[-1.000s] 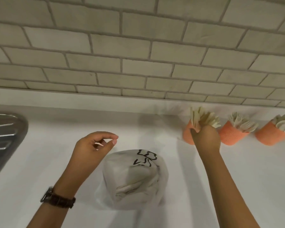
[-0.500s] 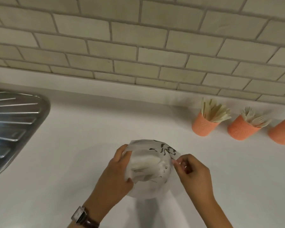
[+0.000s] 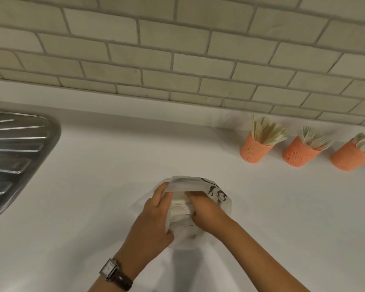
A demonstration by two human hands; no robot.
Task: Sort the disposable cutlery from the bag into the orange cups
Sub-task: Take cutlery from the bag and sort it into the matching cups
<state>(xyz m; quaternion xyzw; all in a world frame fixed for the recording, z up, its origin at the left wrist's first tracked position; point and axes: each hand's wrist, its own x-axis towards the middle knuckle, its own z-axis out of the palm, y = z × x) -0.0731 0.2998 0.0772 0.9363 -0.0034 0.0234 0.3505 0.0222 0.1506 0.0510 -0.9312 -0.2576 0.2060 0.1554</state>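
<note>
The right hand (image 3: 207, 211), pinching the rim half a second ago, now reaches inside the translucent white plastic bag (image 3: 190, 182) on the white countertop (image 3: 93, 186); its fingers are hidden, so its grip cannot be told. The left hand (image 3: 154, 218) grips the bag's left edge, holding it open. The next piece of pale disposable cutlery (image 3: 178, 207) is probably being fetched for the three orange mesh cups (image 3: 254, 150).

Bare forearms, no sleeves; on the left wrist a square-faced silver watch (image 3: 109, 269) with dark brown strap.

White counter (image 3: 93, 207) bears bag (image 3: 188, 183), orange cups (image 3: 297, 153) (by wall).
</note>
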